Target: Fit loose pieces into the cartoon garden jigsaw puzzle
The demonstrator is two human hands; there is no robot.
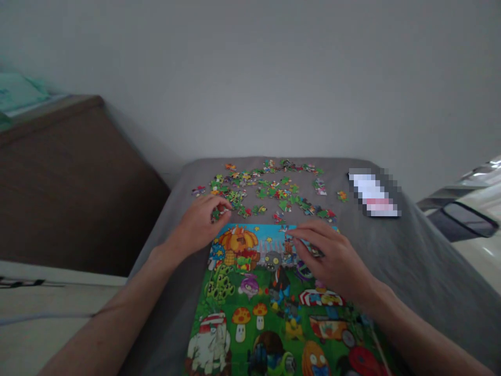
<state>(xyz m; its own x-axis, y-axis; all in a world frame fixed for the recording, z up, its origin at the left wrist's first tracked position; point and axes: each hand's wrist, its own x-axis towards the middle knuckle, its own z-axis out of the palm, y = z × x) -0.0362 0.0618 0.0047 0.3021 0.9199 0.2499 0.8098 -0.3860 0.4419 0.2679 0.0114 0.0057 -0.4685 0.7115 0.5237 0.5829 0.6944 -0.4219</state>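
The picture board (242,292), printed with cartoon plants and zombies on green and blue, lies in front of me on a grey cloth. My right hand (332,256) is over its upper right part, thumb and fingers pinched around a small puzzle piece (284,229) near the blue top edge. Just past the board's top left corner, my left hand (203,219) has its fingers curled to the thumb, apparently on a small puzzle piece (222,212); the fingers partly hide it. Loose puzzle pieces (277,190) are scattered beyond the board.
A phone (373,193) with a blurred-out screen lies at the right of the cloth-covered surface (407,266). One orange piece (342,196) sits apart near it. A dark brown cabinet (70,183) stands at left, and a pale wall (266,78) rises behind.
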